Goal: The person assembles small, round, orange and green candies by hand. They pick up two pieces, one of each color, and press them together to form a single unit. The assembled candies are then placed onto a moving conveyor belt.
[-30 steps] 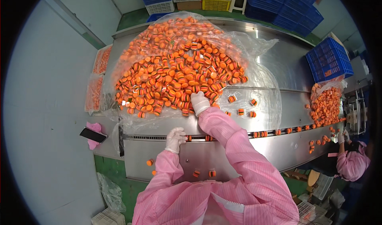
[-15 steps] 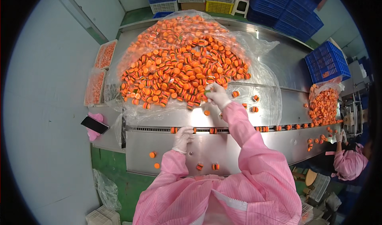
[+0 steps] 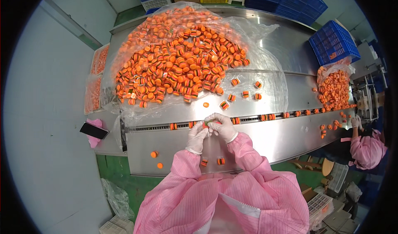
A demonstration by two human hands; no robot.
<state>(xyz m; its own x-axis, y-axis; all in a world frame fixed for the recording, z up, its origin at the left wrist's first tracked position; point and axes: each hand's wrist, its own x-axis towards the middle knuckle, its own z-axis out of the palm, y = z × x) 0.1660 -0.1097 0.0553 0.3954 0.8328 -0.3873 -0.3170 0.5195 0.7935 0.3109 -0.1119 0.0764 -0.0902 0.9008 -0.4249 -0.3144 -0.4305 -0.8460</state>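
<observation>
Stainless steel makes up the long desk [image 3: 286,132], set between a pale wall [image 3: 45,97] and stacked blue crates [image 3: 265,0] beyond a green floor. On it spreads a big heap of striped orange pieces [image 3: 178,66], partly under a clear plastic sheet [image 3: 271,74]. At the near middle, just over the slotted channel [image 3: 151,128], both white-gloved hands meet: the right hand [image 3: 222,128] pinches a small green-and-orange piece [image 3: 206,124] at its fingertips, while the left hand [image 3: 197,138] curls up against it, though whether it grips too I cannot tell. As far as shows, only a small share stands in the channel as a row of pieces [image 3: 173,126], with bare stretches at the left end and between them; the bulk lies in the heap. Several loose pieces [image 3: 235,82] lie right of the heap, and four near pieces [image 3: 221,161] sit on the strip before the person. Far right, a co-worker [image 3: 367,149] in pink reaches beside a second heap [image 3: 334,91].
</observation>
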